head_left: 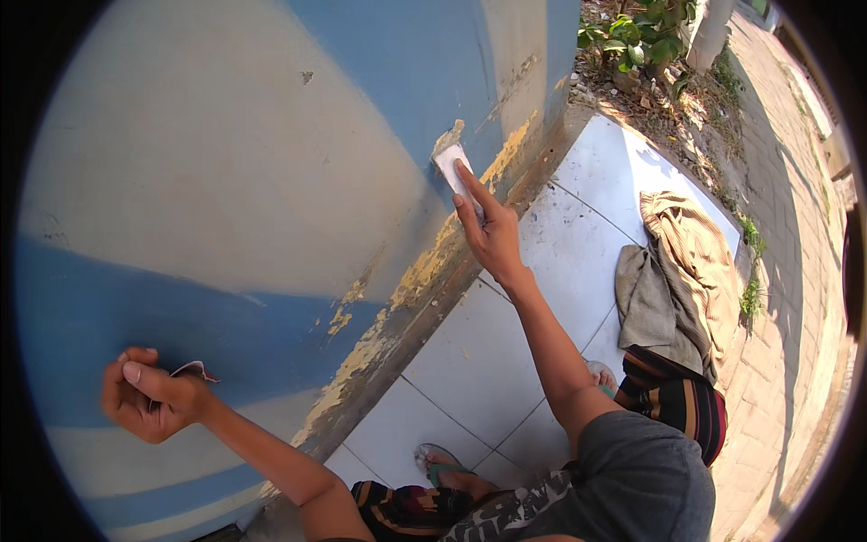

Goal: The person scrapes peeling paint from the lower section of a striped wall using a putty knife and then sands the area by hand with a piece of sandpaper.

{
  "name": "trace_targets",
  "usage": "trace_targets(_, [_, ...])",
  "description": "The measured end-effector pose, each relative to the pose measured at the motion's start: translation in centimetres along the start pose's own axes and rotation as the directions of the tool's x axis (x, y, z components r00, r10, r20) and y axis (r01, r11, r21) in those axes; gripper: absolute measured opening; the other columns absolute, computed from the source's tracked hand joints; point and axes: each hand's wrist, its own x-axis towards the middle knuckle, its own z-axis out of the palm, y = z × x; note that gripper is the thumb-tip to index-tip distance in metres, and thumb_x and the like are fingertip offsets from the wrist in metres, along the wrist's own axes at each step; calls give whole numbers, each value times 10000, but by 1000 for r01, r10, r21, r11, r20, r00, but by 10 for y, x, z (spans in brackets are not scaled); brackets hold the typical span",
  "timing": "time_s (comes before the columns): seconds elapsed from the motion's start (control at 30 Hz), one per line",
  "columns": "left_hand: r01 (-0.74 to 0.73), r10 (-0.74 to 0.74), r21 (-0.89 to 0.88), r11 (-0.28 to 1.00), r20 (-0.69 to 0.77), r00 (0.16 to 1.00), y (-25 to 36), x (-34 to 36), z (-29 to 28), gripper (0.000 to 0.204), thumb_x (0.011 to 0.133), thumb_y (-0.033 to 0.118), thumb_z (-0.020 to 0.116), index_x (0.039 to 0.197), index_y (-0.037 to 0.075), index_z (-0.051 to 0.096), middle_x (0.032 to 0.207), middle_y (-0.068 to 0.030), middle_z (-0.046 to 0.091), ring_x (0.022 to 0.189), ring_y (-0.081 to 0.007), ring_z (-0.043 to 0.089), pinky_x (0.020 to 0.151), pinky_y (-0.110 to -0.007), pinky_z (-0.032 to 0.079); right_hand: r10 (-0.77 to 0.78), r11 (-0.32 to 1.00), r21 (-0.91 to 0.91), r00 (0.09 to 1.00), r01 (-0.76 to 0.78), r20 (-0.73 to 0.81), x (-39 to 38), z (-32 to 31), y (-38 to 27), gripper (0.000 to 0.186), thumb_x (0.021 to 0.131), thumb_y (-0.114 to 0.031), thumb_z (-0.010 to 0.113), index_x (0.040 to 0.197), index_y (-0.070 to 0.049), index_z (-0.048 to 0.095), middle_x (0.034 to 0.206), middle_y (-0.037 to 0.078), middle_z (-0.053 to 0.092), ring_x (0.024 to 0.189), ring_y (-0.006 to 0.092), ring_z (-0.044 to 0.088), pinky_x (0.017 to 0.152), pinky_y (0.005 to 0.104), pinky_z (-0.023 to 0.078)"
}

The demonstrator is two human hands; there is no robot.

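Observation:
A painted wall (226,163) with blue and pale beige areas fills the left and upper part of the view. My right hand (488,237) presses a white folded piece of sandpaper (456,172) against it, fingers stretched along the strip. Just above that strip a patch of paint is worn off. At the lower left, my left hand (155,394) is curled closed in front of the blue area. A thin curled sheet with a reddish edge, seemingly sandpaper (195,368), sticks out behind its wrist side. Its grip on the sheet is mostly hidden by the palm and fingers.
Yellowish flaking paint (411,280) runs along the wall's base. White floor tiles (470,352) meet it, with beige and grey cloths (691,262) lying on the right. Beyond are soil, green plants (637,41) and a brick-paved path (768,226). My sandalled feet rest on the tiles.

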Motion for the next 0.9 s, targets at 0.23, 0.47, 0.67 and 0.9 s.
trace_targets(0.23, [23, -23, 45, 999, -2, 1000, -1, 0, 0, 95, 910, -11, 571, 915, -102, 546, 731, -154, 607, 548, -186, 561, 529, -286, 492, 156, 987, -55, 983, -152, 95, 1, -6, -10, 438, 994, -247, 591, 1421, -168, 531, 738, 160, 687, 541, 130, 567, 549, 307, 469])
trace_targets(0.47, [65, -65, 28, 997, 0, 998, -1, -2, -3, 111, 937, 38, 584, 926, -72, 573, 699, -122, 609, 593, -167, 578, 559, -269, 506, 290, 957, -43, 952, -288, 95, 53, -13, -47, 444, 992, -228, 592, 1429, -179, 524, 885, 191, 728, 689, 144, 682, 635, 301, 515])
trace_targets(0.67, [28, -29, 11, 1000, 22, 999, 2, 2, 6, 96, 930, 2, 566, 915, -91, 548, 689, -139, 594, 556, -175, 550, 531, -281, 481, -109, 994, 12, 992, 111, -68, 34, -9, -9, 445, 1000, -275, 589, 1414, -121, 533, 668, 96, 619, 561, 95, 430, 551, 285, 424])
trace_targets(0.9, [33, -33, -4, 999, 28, 999, -2, -6, 0, 79, 927, -10, 561, 924, -88, 548, 693, -134, 593, 558, -168, 556, 525, -268, 475, 176, 983, 49, 982, -179, 64, 11, -10, -37, 439, 1016, -282, 553, 1423, -121, 523, 907, 163, 717, 747, 117, 620, 696, 300, 500])
